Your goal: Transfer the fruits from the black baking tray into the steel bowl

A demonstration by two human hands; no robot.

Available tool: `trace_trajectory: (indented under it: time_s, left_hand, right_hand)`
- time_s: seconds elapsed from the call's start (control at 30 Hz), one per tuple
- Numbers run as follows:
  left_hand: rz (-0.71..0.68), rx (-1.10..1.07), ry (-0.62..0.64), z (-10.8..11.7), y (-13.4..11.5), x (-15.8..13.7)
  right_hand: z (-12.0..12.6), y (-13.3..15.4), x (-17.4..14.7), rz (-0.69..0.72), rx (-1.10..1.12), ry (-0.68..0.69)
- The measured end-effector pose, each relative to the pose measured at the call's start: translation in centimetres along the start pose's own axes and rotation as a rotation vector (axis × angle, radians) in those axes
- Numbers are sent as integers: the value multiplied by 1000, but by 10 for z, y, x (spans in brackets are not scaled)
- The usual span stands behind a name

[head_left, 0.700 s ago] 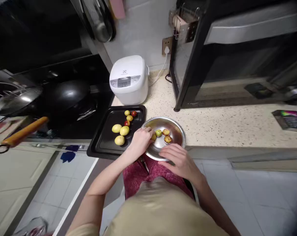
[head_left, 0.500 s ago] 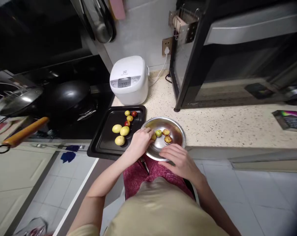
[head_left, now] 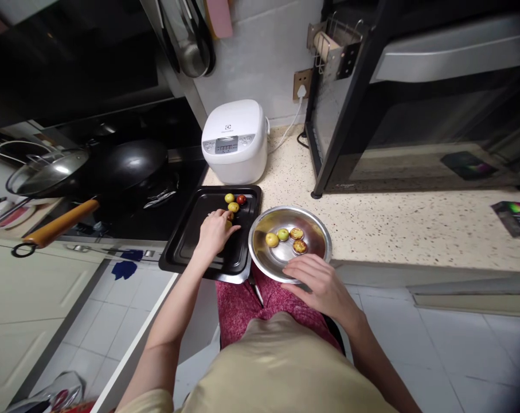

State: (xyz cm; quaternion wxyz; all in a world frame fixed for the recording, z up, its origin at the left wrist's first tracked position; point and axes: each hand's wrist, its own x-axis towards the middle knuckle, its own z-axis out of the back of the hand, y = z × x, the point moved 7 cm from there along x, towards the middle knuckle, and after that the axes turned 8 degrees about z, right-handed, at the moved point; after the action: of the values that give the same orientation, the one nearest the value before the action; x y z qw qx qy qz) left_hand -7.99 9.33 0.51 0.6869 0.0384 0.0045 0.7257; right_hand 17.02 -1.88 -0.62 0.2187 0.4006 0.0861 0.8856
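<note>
My left hand point(head_left: 214, 232) lies palm down in the black baking tray point(head_left: 191, 244), fingers curled over the larger yellow fruits, which it hides. Just beyond its fingertips sit a small yellow fruit point(head_left: 229, 198), a red one point(head_left: 241, 199) and another yellow one point(head_left: 233, 207). My right hand point(head_left: 317, 284) grips the near rim of the steel bowl point(head_left: 324, 229) to the tray's right. In the bowl lie a yellow fruit point(head_left: 272, 239), a green one point(head_left: 282, 234) and two browned pieces point(head_left: 298, 241).
A white rice cooker point(head_left: 235, 140) stands behind the tray, plugged into the wall. Left of it are a black wok point(head_left: 122, 166), a pan lid point(head_left: 49, 172) and an orange handle point(head_left: 57, 223). A black appliance rack point(head_left: 350, 115) fills the speckled counter point(head_left: 393, 223) at right.
My left hand left the bowl and moved left onto the tray, covering the larger yellow fruits. A yellow fruit now lies uncovered in the bowl. My right hand stayed on the rim.
</note>
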Motion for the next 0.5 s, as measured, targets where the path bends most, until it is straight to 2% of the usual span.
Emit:
trace_trajectory:
  time_s: [0.1,0.27,0.5]
  left_hand:
    - [-17,33,23,-8,1,2]
    - [0,85,33,-8,-5,5]
    - [1,40,88,-18,-9,15]
  right_hand:
    - [0,0,0,-1,-5,-1]
    - [-2,0,1,-1,-3,-5]
    - [0,1,0,4,-3,-16]
